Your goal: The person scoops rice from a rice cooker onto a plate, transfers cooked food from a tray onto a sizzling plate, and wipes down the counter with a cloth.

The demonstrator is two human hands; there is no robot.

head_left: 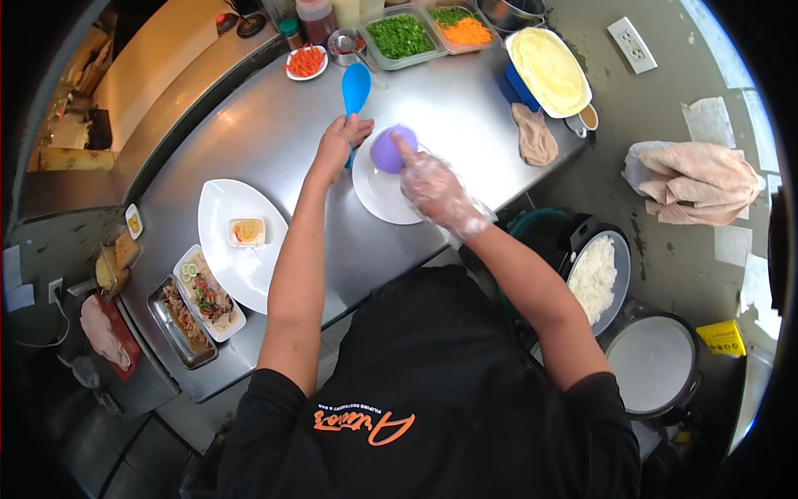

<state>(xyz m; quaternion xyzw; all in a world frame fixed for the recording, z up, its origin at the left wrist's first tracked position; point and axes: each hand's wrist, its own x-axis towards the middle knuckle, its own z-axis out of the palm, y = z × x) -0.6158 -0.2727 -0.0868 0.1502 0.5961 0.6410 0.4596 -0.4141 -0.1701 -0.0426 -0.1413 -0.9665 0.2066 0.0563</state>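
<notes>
My left hand grips a bright blue rice paddle by its handle, the broad head pointing away from me. My right hand, in a clear plastic glove, is at a small purple bowl. One finger stretches over the bowl and presses on it, while the others are curled. The bowl looks upside down on a round white plate; whatever is under it is hidden. Left of my left forearm lies a white leaf-shaped plate carrying a small square dish of sauce.
Chopped greens, shredded carrot and a dish of red strips line the back. A yellow-filled tub and cloth stand right. Cooked rice fills a cooker beside my right arm. Meat dishes sit left.
</notes>
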